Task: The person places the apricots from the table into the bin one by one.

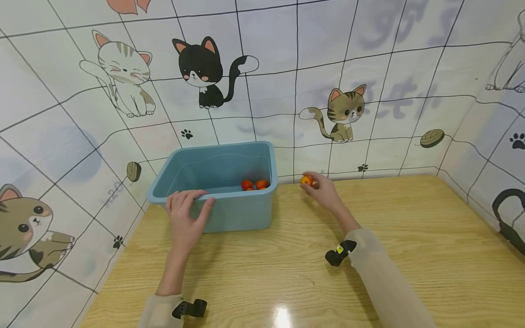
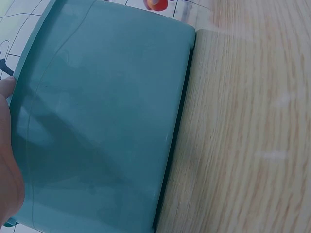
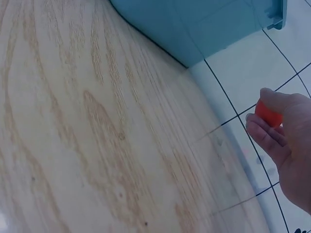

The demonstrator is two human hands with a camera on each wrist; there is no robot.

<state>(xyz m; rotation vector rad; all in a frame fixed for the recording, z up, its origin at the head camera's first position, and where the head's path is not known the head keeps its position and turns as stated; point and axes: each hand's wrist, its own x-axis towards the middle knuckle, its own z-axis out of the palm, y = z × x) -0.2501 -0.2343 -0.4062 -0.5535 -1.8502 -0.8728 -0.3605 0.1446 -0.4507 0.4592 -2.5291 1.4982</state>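
Observation:
A blue plastic bin [image 1: 238, 214] stands on the table toward the left, against the wall. My left hand [image 1: 186, 218] grips its near rim, with the fingers over the edge and the thumb on the outer side. Inside, at the right end, lie several small red-orange round fruits [image 1: 261, 184]. To the right of the bin, my right hand [image 1: 324, 191] pinches a small round red-orange fruit [image 3: 268, 114] between thumb and fingers. This fruit shows a yellow patch in the head view and is held beyond the bin's right wall, close to the table's back edge.
The wooden table [image 1: 287, 273] reaches back to a wall [image 1: 283, 91] covered with cat drawings and grid lines. A black curved shape [image 1: 508, 218] is at the far right edge. Black wrist cameras [image 1: 341, 253] are strapped to both sleeves.

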